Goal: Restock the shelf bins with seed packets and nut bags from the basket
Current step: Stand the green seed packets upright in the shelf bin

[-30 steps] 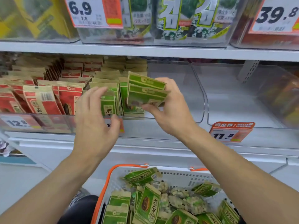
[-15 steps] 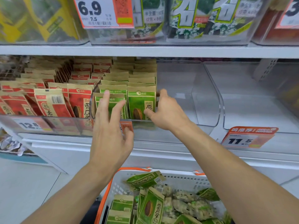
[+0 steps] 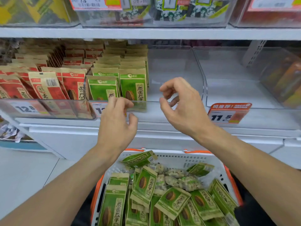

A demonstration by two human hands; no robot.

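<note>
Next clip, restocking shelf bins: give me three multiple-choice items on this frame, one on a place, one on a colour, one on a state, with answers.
1. Where do the green seed packets still to be shelved lie?
A. in the basket
B. on the floor
C. on the top shelf

2. What colour are the packets left of the green ones in the shelf bin?
A. blue
B. red
C. purple

3. What do the hands hold?
A. a price tag
B. a basket handle
C. nothing

Answers:
1 A: green packets fill the white basket below the arms.
2 B: the red packets stand there.
3 C: the left hand and right hand hover empty, fingers loosely curled.
</note>
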